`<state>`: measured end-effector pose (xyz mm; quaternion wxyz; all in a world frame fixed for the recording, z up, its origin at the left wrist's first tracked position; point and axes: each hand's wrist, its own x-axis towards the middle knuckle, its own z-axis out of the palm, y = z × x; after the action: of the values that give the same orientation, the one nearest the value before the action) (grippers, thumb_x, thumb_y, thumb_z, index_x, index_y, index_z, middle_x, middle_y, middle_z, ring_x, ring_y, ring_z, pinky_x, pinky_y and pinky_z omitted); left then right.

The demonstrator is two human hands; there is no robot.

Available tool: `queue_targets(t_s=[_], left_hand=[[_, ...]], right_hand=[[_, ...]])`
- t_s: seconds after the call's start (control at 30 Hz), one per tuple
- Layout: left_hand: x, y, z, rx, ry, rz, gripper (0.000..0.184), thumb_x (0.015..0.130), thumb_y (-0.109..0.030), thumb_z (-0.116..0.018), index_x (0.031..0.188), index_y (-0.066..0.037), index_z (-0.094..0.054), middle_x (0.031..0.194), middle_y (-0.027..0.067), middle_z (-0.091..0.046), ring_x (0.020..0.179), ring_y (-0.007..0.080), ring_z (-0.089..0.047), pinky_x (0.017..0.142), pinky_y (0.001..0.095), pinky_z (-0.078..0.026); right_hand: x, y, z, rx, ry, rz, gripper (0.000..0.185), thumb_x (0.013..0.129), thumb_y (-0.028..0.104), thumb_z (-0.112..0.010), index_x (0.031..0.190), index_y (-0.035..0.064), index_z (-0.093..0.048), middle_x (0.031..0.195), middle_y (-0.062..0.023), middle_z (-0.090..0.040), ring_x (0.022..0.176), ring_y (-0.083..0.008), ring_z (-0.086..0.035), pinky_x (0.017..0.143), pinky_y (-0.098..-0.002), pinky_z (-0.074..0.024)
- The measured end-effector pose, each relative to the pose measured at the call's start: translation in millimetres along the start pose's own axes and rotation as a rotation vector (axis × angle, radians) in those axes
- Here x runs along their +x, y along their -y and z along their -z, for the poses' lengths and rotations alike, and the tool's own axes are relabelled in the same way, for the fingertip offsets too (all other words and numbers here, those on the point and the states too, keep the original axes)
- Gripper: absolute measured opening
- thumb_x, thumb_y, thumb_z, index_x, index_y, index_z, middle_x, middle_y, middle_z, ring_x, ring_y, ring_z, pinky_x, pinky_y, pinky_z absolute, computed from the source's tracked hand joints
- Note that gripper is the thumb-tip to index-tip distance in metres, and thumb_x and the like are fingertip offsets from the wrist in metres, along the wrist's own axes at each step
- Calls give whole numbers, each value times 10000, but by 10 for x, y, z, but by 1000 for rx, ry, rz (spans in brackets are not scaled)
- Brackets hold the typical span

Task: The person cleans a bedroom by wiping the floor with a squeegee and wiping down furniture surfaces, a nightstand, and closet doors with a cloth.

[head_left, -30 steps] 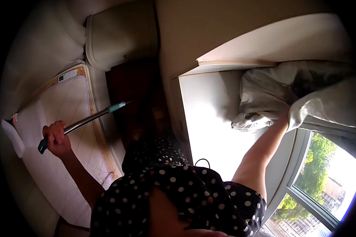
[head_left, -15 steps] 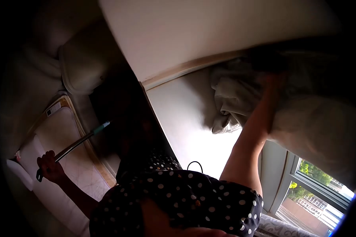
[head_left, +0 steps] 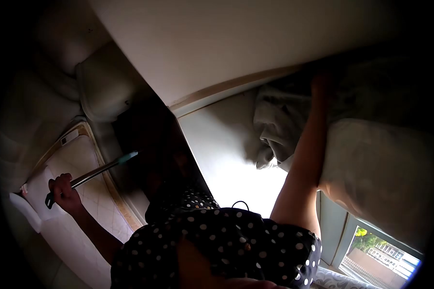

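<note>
My left hand (head_left: 65, 193) is wrapped round a silvery metal pole (head_left: 96, 174) near its dark lower end. The pole slants up to the right and finishes in a teal section. Behind it lies a pale quilted mattress (head_left: 77, 236). At the upper right my right arm reaches far up, and my right hand (head_left: 324, 82) is in deep shadow, so its fingers cannot be made out. Crumpled grey cloth (head_left: 275, 120) is beside it on the left. A large pale, pillow-like bundle (head_left: 378, 168) bulges right of that arm.
A pale panel (head_left: 217, 53) with a brownish edge spans the top. Below it is a bright white surface (head_left: 226, 154) beside a dark gap. At lower right is a window (head_left: 376, 253). A rounded pale furniture piece (head_left: 106, 86) stands at upper left.
My left hand and the pole have shifted slightly right and upward in view. My right arm appears a little further left and steeper. Less of the window shows.
</note>
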<state>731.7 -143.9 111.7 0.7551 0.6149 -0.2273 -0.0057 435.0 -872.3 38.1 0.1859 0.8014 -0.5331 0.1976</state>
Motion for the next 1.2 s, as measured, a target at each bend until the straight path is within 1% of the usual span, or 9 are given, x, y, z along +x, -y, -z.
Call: queue_targets(t_s=[0.1, 0.2, 0.3, 0.57, 0.7, 0.83, 0.97, 1.03, 1.2], left_hand=[[-141, -38, -59, -47, 96, -26, 242, 872, -187, -420, 668, -136, -299, 496, -30, -273, 501, 98, -275, 661, 325, -328], [-154, -62, -44, -24, 69, -30, 252, 874, -198, -431, 667, -141, -300, 491, -33, -281, 496, 92, -280, 667, 324, -324], [-214, -70, 9, -38, 56, -6, 262, 875, -203, -438, 663, -139, -298, 497, -32, -286, 506, 95, -287, 672, 325, -316], [-224, 65, 226, -26, 48, 0, 253, 842, -242, -479, 677, -140, -317, 519, -28, -313, 533, 111, -319, 732, 339, -339], [-213, 247, 246, -98, 91, 34, 228, 854, -218, -463, 695, -129, -327, 528, -25, -317, 541, 112, -326, 724, 339, -341], [-261, 180, 298, -63, 56, 20, 219, 852, -215, -464, 703, -119, -336, 531, -19, -317, 541, 113, -323, 711, 335, -352], [-249, 264, 436, -89, 37, 29, 225, 852, -230, -478, 708, -115, -349, 530, -17, -324, 536, 119, -328, 707, 340, -366], [-219, 294, 403, -70, 49, 41, 242, 863, -251, -476, 704, -131, -338, 527, -29, -321, 541, 108, -315, 718, 329, -340], [-159, 374, 280, -88, 96, 10, 207, 858, -224, -468, 725, -108, -361, 544, -16, -338, 545, 117, -344, 715, 345, -371]], right_hand=[[-383, 28, 220, 319, -158, 69, 383, 923, 265, -393, 1187, 13, -512, 1174, -224, -523, 1079, -377, -486, 953, -446, -357], [-701, 339, 583, 409, -2, 136, 346, 912, 251, -417, 1100, -6, -551, 1084, -227, -560, 1012, -383, -514, 898, -450, -389], [-1026, 555, 15, 598, 17, 62, 293, 882, 142, -432, 1107, -15, -536, 1117, -214, -546, 1079, -374, -489, 919, -437, -391], [-2447, 2093, 646, 646, -329, 211, 213, 873, 190, -508, 942, -7, -551, 970, -209, -547, 891, -401, -518, 855, -459, -411], [-2818, 2521, 977, 976, -170, 305, 130, 800, 55, -555, 908, -18, -558, 880, -205, -549, 843, -388, -524, 804, -442, -427], [-3076, 2751, 1426, 1351, -13, 275, 164, 850, 85, -551, 942, -51, -554, 884, -169, -589, 830, -293, -556, 760, -338, -443], [-3117, 2781, 1920, 2480, 816, -828, 307, 940, 246, -446, 1137, 27, -531, 1067, -86, -585, 980, -208, -546, 901, -334, -417], [-3118, 2653, 1844, 2619, 1089, -836, 422, 940, 340, -419, 1220, 30, -478, 1187, -100, -547, 1090, -249, -519, 954, -402, -402], [-3108, 2335, 1570, 2720, 1142, -994, 442, 930, 372, -432, 1221, 45, -492, 1214, -115, -534, 1117, -266, -503, 983, -414, -380]])
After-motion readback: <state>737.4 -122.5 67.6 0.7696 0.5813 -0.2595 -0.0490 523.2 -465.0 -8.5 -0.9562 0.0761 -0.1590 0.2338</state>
